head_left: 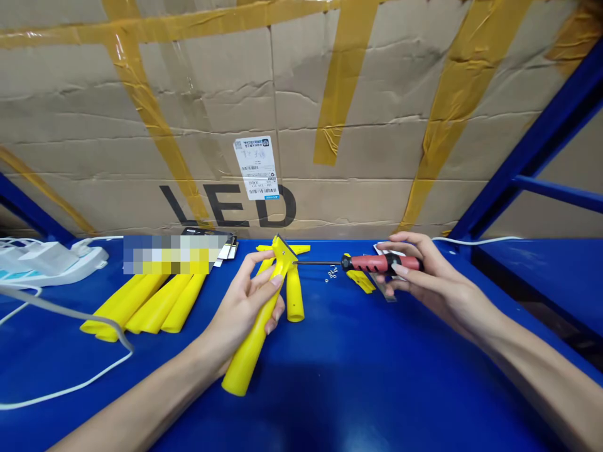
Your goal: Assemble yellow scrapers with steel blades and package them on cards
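My left hand (257,292) is wrapped round a yellow scraper (249,351), its hollow handle pointing down toward me and its blade head tilted up. In my right hand (438,276) is a red and black screwdriver (370,263), held level by the handle. The shaft runs left to the scraper's head; whether the tip sits in a screw I cannot tell. Behind the held scraper lies another yellow handle (295,298). Small screws and nuts (332,274) are scattered below the shaft. Near my right fingers rests a small yellow plastic part (360,280).
Several yellow scraper handles (146,307) lie at the left, their far ends blurred out. A white power strip (61,267) and a loose white cable (117,361) are farther left. A taped cardboard box (301,113) stands behind the blue surface (339,383), with a blue frame (532,144) at right.
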Demonstrator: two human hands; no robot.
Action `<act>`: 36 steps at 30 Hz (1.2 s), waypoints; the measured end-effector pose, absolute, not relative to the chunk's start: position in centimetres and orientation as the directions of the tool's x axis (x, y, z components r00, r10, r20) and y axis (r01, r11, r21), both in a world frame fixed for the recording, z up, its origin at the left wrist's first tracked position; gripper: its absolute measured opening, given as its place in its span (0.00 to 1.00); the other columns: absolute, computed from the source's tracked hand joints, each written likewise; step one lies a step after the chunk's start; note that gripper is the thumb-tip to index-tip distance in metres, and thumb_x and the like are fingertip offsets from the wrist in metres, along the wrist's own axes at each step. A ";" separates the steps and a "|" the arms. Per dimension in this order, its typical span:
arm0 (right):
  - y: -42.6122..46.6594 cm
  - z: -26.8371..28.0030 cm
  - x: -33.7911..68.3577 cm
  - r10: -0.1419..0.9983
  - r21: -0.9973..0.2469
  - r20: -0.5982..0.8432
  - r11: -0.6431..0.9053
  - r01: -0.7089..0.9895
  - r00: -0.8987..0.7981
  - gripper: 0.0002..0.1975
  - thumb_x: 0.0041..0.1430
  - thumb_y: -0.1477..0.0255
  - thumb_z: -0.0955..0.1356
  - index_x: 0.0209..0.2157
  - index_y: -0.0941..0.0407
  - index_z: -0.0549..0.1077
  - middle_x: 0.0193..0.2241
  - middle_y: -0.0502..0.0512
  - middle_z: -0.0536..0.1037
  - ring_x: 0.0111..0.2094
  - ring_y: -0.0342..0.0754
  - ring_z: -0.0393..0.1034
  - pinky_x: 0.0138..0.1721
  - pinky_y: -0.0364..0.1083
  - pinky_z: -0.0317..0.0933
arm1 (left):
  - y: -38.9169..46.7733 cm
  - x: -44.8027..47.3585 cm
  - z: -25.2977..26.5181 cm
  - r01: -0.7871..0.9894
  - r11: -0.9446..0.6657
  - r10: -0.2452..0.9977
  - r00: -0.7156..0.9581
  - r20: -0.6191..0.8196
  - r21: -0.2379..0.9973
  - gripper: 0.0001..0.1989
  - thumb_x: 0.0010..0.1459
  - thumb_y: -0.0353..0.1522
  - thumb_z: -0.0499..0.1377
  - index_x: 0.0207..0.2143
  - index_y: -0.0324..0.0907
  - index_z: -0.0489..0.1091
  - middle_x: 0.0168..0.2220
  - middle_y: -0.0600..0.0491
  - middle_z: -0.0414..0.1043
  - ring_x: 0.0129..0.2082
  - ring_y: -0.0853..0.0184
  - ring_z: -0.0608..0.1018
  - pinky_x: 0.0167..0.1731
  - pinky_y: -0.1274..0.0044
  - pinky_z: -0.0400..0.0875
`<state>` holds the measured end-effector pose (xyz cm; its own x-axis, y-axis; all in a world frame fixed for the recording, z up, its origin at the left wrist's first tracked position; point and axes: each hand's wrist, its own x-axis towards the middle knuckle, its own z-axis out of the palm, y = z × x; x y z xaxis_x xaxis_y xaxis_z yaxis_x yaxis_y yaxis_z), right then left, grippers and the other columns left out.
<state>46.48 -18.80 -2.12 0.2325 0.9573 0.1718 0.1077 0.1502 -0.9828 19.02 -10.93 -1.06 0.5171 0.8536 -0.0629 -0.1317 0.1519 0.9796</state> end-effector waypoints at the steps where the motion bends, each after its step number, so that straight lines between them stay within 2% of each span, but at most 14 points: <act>1: -18.8 -2.1 46.6 0.958 -0.980 0.189 0.170 0.104 0.215 0.23 0.58 0.57 0.73 0.50 0.47 0.64 0.35 0.49 0.75 0.26 0.45 0.70 0.28 0.47 0.67 | -11.0 19.0 -1.1 -0.133 0.157 0.855 0.515 -0.067 0.979 0.24 0.60 0.38 0.65 0.54 0.47 0.57 0.22 0.62 0.67 0.14 0.76 0.65 0.15 0.84 0.60; 4: -18.8 -2.3 46.9 0.921 -0.946 0.240 0.151 0.285 0.308 0.16 0.63 0.53 0.69 0.42 0.49 0.65 0.21 0.43 0.63 0.18 0.41 0.55 0.19 0.42 0.51 | -11.1 19.0 -1.2 -0.120 0.175 0.839 0.537 -0.085 0.977 0.24 0.60 0.39 0.65 0.53 0.47 0.57 0.22 0.62 0.67 0.14 0.76 0.64 0.15 0.84 0.59; 6: -18.8 -2.5 47.0 0.899 -0.914 0.250 0.096 0.395 0.360 0.17 0.66 0.51 0.66 0.40 0.50 0.66 0.20 0.44 0.61 0.17 0.41 0.53 0.18 0.43 0.47 | -11.1 19.0 -1.2 -0.107 0.171 0.829 0.553 -0.084 0.980 0.24 0.61 0.39 0.64 0.53 0.47 0.57 0.21 0.62 0.67 0.15 0.75 0.64 0.15 0.84 0.59; 9: -19.0 -2.5 47.1 0.950 -0.932 0.216 0.132 0.336 0.226 0.19 0.66 0.53 0.66 0.50 0.49 0.65 0.27 0.48 0.71 0.24 0.46 0.66 0.25 0.46 0.62 | -10.8 18.9 -1.3 -0.106 0.142 0.845 0.531 -0.065 0.984 0.24 0.61 0.40 0.64 0.54 0.48 0.57 0.18 0.63 0.65 0.14 0.74 0.64 0.16 0.83 0.59; 11: -19.0 -2.4 46.9 0.967 -0.952 0.222 0.187 0.244 0.122 0.21 0.64 0.56 0.69 0.53 0.49 0.62 0.29 0.49 0.74 0.28 0.48 0.70 0.31 0.48 0.66 | -10.6 18.8 -1.4 -0.106 0.135 0.854 0.516 -0.062 0.985 0.25 0.60 0.41 0.65 0.54 0.48 0.57 0.17 0.63 0.64 0.14 0.73 0.64 0.16 0.83 0.59; 13: -19.0 -2.3 46.7 0.956 -0.949 0.247 0.206 0.238 0.157 0.19 0.63 0.56 0.70 0.48 0.49 0.63 0.25 0.45 0.69 0.23 0.45 0.65 0.26 0.46 0.63 | -10.6 18.8 -1.3 -0.105 0.139 0.852 0.520 -0.065 0.985 0.24 0.61 0.42 0.64 0.53 0.48 0.58 0.16 0.63 0.63 0.13 0.73 0.64 0.16 0.83 0.58; 16: -18.8 -2.4 46.5 0.912 -0.942 0.233 0.126 0.310 0.337 0.17 0.65 0.51 0.66 0.40 0.50 0.63 0.20 0.42 0.61 0.15 0.41 0.54 0.16 0.43 0.51 | -10.8 18.9 -1.3 -0.106 0.151 0.843 0.532 -0.072 0.983 0.24 0.61 0.41 0.64 0.53 0.48 0.58 0.19 0.63 0.65 0.13 0.74 0.64 0.15 0.84 0.58; 17: -18.7 -2.5 46.5 0.910 -0.947 0.209 0.097 0.307 0.357 0.18 0.65 0.50 0.65 0.40 0.50 0.64 0.20 0.43 0.63 0.16 0.41 0.55 0.16 0.43 0.51 | -10.8 18.9 -1.3 -0.108 0.152 0.844 0.532 -0.072 0.983 0.24 0.60 0.40 0.65 0.53 0.48 0.58 0.20 0.63 0.65 0.13 0.74 0.64 0.15 0.84 0.58; 20: -18.7 -2.3 46.7 0.958 -0.975 0.156 0.112 0.191 0.239 0.20 0.63 0.53 0.69 0.48 0.49 0.64 0.30 0.49 0.72 0.25 0.45 0.68 0.25 0.46 0.65 | -10.7 18.9 -1.4 -0.108 0.138 0.846 0.529 -0.061 0.984 0.24 0.61 0.40 0.64 0.54 0.48 0.57 0.19 0.63 0.66 0.13 0.74 0.64 0.15 0.84 0.59; 22: -18.7 -2.2 46.7 0.968 -0.977 0.185 0.163 0.138 0.167 0.22 0.61 0.57 0.72 0.51 0.48 0.64 0.32 0.49 0.73 0.27 0.45 0.69 0.28 0.46 0.66 | -10.6 18.8 -1.4 -0.102 0.130 0.848 0.528 -0.057 0.986 0.23 0.62 0.41 0.63 0.54 0.48 0.57 0.17 0.63 0.65 0.13 0.74 0.64 0.15 0.84 0.59; 27: -18.8 -2.4 46.7 0.909 -0.939 0.229 0.111 0.327 0.349 0.16 0.65 0.52 0.66 0.38 0.50 0.65 0.19 0.42 0.59 0.16 0.40 0.51 0.16 0.42 0.47 | -10.8 19.0 -1.4 -0.091 0.164 0.835 0.543 -0.089 0.982 0.24 0.61 0.40 0.64 0.54 0.48 0.57 0.19 0.62 0.67 0.13 0.74 0.64 0.14 0.84 0.59; 32: -19.0 -2.2 46.7 0.969 -0.964 0.190 0.154 0.219 0.158 0.21 0.62 0.56 0.70 0.51 0.48 0.64 0.34 0.50 0.75 0.28 0.48 0.72 0.31 0.48 0.68 | -10.5 18.8 -1.7 -0.106 0.129 0.853 0.518 -0.056 0.986 0.25 0.60 0.41 0.65 0.54 0.48 0.58 0.18 0.62 0.66 0.13 0.73 0.65 0.15 0.84 0.60; 34: -18.9 -2.2 46.5 0.967 -0.957 0.219 0.186 0.223 0.130 0.20 0.62 0.57 0.71 0.49 0.49 0.63 0.29 0.48 0.74 0.25 0.45 0.69 0.29 0.47 0.67 | -10.3 18.7 -1.8 -0.102 0.117 0.852 0.521 -0.047 0.988 0.24 0.61 0.42 0.64 0.54 0.48 0.58 0.17 0.62 0.65 0.13 0.73 0.65 0.16 0.83 0.60; 36: -18.8 -2.4 46.3 0.951 -0.945 0.233 0.171 0.280 0.203 0.16 0.66 0.55 0.67 0.43 0.50 0.62 0.20 0.42 0.67 0.17 0.41 0.60 0.21 0.43 0.59 | -10.3 18.7 -1.8 -0.099 0.114 0.848 0.528 -0.044 0.989 0.24 0.61 0.42 0.64 0.54 0.48 0.58 0.17 0.62 0.65 0.13 0.73 0.65 0.16 0.84 0.60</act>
